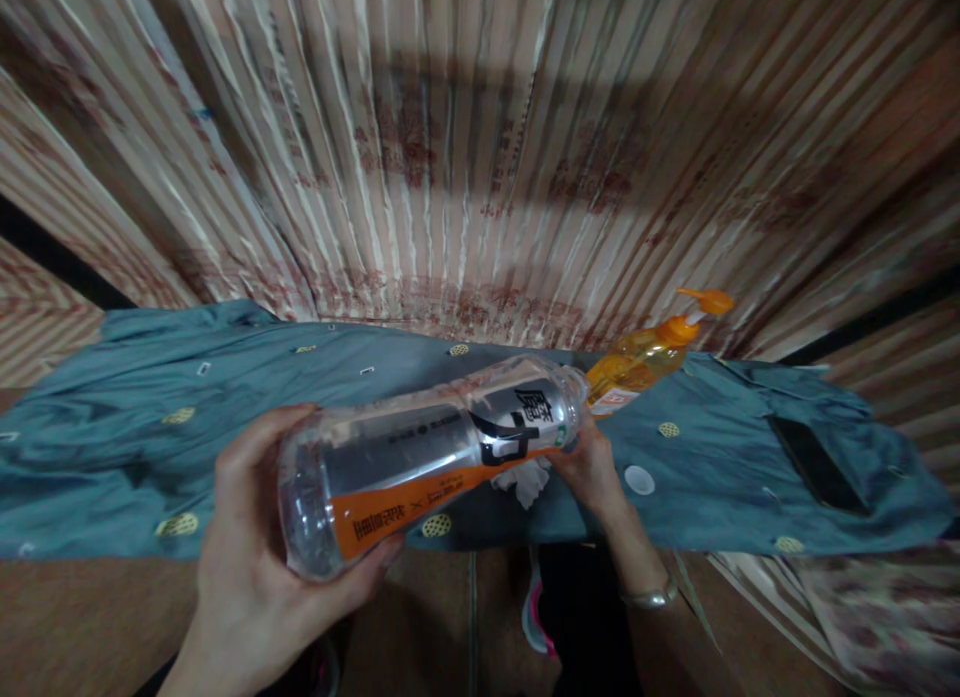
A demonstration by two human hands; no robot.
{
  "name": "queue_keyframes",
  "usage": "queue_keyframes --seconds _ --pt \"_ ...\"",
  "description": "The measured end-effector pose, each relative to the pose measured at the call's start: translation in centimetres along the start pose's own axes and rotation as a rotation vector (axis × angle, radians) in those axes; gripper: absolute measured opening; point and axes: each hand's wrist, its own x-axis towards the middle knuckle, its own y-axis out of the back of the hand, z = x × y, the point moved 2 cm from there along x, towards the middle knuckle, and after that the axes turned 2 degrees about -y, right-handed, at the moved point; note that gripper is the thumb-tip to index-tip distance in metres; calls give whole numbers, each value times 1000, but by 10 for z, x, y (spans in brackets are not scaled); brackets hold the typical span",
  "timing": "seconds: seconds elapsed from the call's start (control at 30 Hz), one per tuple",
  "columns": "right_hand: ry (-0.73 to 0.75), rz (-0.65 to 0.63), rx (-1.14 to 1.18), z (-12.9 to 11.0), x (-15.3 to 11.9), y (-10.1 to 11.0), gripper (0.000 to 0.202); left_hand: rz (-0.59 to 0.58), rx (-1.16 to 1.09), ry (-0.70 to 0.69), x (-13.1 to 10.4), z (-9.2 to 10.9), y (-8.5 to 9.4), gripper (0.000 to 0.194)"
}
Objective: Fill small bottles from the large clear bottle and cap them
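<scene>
A large clear plastic bottle (420,457) with a silver, orange and black label lies tilted in the air above the cloth-covered table. My left hand (262,547) wraps round its base end. Near the bottle's neck is my right hand (589,462), partly hidden behind the bottle; its fingers are mostly out of sight. Just beyond the neck, an orange pump bottle (637,365) with yellow liquid leans to the right, its lower end hidden behind the neck and right hand. A crumpled white tissue (523,482) shows below the clear bottle.
A teal patterned cloth (712,477) covers the narrow table. On it, to the right, are a white round cap (639,480) and a dark phone (817,464). A striped curtain (465,157) hangs behind the table.
</scene>
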Motion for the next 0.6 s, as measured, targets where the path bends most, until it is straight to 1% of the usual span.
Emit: queue_keyframes --seconds 0.13,0.3,0.6 --pt "3 0 5 0 0 0 53 -27 -8 9 -1 -1 -1 88" --pt "-4 10 3 2 0 0 56 6 -6 29 0 -1 -1 85" --pt "-4 -9 13 2 1 1 57 -11 -5 23 0 2 1 87"
